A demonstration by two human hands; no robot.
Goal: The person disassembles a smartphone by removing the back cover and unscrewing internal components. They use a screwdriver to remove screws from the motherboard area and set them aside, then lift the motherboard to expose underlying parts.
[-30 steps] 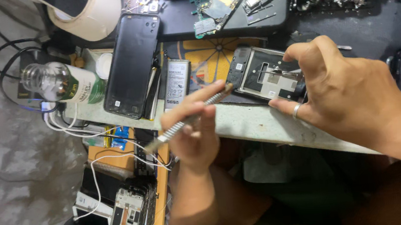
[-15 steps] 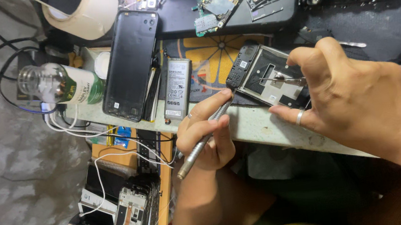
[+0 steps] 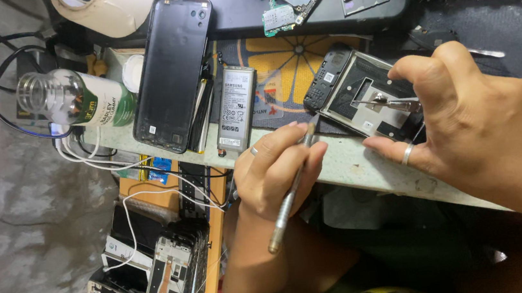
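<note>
The workbench edge (image 3: 353, 166), pale and speckled, is seen running from left to lower right across the view. On it, at the left, a dark phone back cover (image 3: 173, 71) is laid flat, its long side pointing far to near. Just right of the cover a grey phone battery (image 3: 236, 108) is laid, parallel to it. Further left a clear bottle with a green label (image 3: 75, 98) is found lying on its side, with white cables (image 3: 114, 165) looped near it. At the far edge a black tray (image 3: 240, 13) carrying loose circuit boards is noted.

The opened phone frame (image 3: 359, 94) is placed right of centre on a patterned mat (image 3: 277, 57), tilted. The right hand (image 3: 485, 129) is arched over the frame's right end; thumb and forefinger are closed on thin metal tweezers (image 3: 385, 102), whose tips are pointed left into the frame. A ring is worn on one finger.

The left hand (image 3: 280, 170) is closed around a slim metal screwdriver (image 3: 290, 192), held pen-fashion; its tip is set at the frame's near left edge. Stacked phone frames (image 3: 171, 272) are seen below the bench at lower left.
</note>
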